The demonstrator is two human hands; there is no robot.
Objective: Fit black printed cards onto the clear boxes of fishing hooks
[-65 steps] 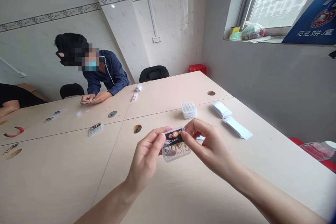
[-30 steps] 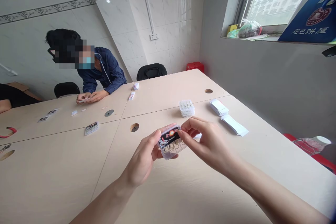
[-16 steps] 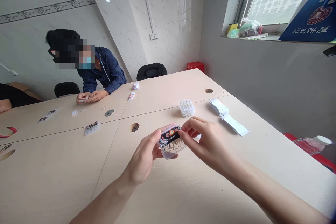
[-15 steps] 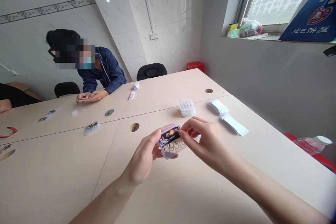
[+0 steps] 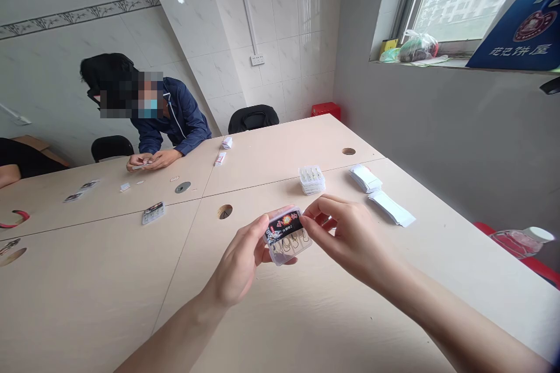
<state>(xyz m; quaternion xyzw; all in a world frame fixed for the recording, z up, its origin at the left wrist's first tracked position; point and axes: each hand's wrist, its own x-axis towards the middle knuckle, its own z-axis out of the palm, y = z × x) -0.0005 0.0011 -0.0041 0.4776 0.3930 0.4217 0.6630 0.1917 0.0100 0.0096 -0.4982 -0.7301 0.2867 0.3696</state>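
My left hand [image 5: 240, 256] is wrapped round a small clear plastic box of fishhooks [image 5: 289, 243], thumb on its left edge and fingers beneath. Through the lower half of the tilted lid several curved hooks show. A black label [image 5: 283, 226] with red and white print covers the upper half. At the label's right end, my right hand [image 5: 345, 224] pinches the box's upper right corner between thumb and index finger; its other fingers are curled and partly hidden. Just behind stands a stack of similar clear boxes [image 5: 312, 179]. Stacks of white paper slips [image 5: 389, 208] lie to the right.
Across the table [image 5: 245, 326] a co-worker [image 5: 175, 111] in dark blue handles something small. Another labelled box [image 5: 153, 213] lies at the left, near a round table hole [image 5: 224, 212]. A clear bottle [image 5: 520, 241] stands beyond the right edge.
My right hand has shifted very slightly right at the box's corner, uncovering a bit more of its right side. My left hand keeps its hold.
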